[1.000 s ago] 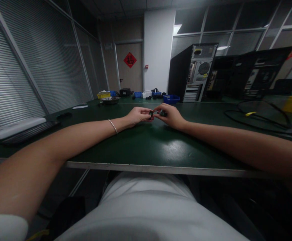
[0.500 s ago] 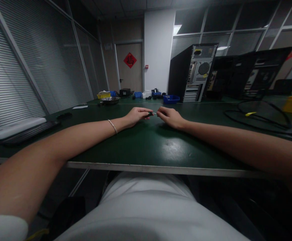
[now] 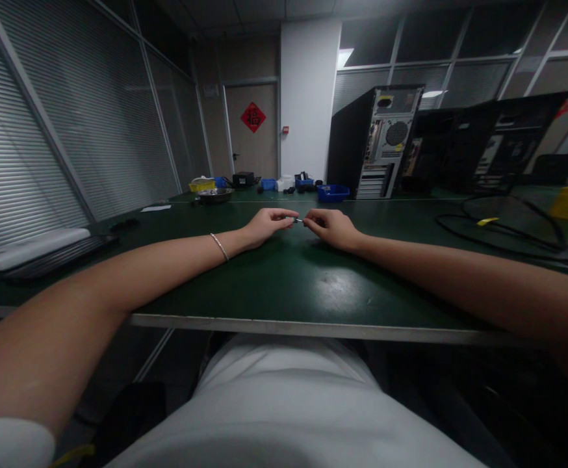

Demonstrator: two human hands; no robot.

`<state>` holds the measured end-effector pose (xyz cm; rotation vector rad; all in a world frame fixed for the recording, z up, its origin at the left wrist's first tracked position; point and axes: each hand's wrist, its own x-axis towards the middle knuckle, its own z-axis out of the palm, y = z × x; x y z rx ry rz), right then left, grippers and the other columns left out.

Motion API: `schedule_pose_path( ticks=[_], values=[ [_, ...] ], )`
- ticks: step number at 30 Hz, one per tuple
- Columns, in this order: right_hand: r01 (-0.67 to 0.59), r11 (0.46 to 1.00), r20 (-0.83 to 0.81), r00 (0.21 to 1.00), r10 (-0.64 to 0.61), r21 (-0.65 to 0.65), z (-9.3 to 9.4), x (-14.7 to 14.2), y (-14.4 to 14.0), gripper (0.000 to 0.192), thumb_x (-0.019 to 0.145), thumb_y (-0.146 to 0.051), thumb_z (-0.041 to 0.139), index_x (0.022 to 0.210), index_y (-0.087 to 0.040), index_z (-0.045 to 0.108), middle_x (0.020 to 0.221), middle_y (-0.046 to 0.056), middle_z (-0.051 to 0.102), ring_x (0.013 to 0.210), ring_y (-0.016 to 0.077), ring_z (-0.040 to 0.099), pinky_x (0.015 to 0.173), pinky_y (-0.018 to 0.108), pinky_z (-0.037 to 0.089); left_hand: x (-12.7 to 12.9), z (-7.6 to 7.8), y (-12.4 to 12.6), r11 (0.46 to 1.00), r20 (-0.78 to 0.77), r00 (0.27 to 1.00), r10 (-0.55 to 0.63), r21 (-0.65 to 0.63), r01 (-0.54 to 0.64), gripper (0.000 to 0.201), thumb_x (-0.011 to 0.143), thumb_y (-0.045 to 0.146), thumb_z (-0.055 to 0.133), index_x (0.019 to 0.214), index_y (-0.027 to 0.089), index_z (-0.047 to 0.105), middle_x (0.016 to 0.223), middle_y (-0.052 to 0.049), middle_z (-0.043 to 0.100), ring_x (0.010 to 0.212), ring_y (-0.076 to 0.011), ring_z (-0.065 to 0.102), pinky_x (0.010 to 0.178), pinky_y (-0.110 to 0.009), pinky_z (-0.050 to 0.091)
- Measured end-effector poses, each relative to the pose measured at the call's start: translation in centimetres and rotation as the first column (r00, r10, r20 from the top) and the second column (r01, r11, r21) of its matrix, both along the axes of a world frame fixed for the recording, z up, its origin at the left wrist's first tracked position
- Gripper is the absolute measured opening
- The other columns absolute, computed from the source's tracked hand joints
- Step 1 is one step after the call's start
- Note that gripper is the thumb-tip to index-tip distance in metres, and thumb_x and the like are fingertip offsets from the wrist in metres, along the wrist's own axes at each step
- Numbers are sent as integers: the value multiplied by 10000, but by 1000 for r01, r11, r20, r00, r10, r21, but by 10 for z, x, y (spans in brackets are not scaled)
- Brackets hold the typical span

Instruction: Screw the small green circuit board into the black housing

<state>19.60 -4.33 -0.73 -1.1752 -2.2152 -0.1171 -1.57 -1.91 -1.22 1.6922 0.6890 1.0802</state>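
Over the green tabletop (image 3: 269, 286), my left hand (image 3: 264, 226) pinches what looks like a small screwdriver (image 3: 299, 220) between thumb and fingers. Its dark handle is mostly covered by that hand; a thin silver shaft sticks out to the right. My right hand (image 3: 331, 227) faces it, thumb and forefinger pinched together at the shaft's end. The very tip is hidden by the right fingertips. Both forearms rest along the table, and a silver bracelet (image 3: 219, 247) circles my left wrist.
A blue tray (image 3: 333, 193) and a tall computer case (image 3: 381, 143) stand beyond my right hand. Black cables (image 3: 513, 224) lie at right. A round metal dish (image 3: 214, 195) and a yellow bin (image 3: 201, 185) sit at the back left, a keyboard-like object (image 3: 60, 255) at left.
The screwdriver has turned slightly in my left fingers, and less of its dark handle shows. My right fingertips have shifted a little left along the shaft. Both arms stay in place.
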Motion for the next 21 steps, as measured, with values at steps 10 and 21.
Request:
schedule_pose_path(
  ticks=[10, 21],
  values=[
    [-36, 999, 0, 999, 36, 14, 1, 0, -3, 264, 894, -395, 493, 886, -209, 681, 821, 38, 706, 696, 178, 586, 586, 261, 356, -1, -1, 0, 997, 27, 999, -24, -76, 26, 267, 714, 130, 736, 981, 115, 732, 884, -91, 727, 812, -145, 645, 814, -302, 458],
    [-136, 991, -4, 991, 136, -20, 0, 2, -1, 289, 905, -395, 470, 867, -194, 674, 747, 21, 658, 669, 163, 558, 592, 252, 370, -2, 4, -9, 973, 49, 994, -101, -204, 109, 223, 730, 64, 707, 948, 100, 736, 829, -95, 727, 784, -136, 654, 782, -280, 483]
  ],
)
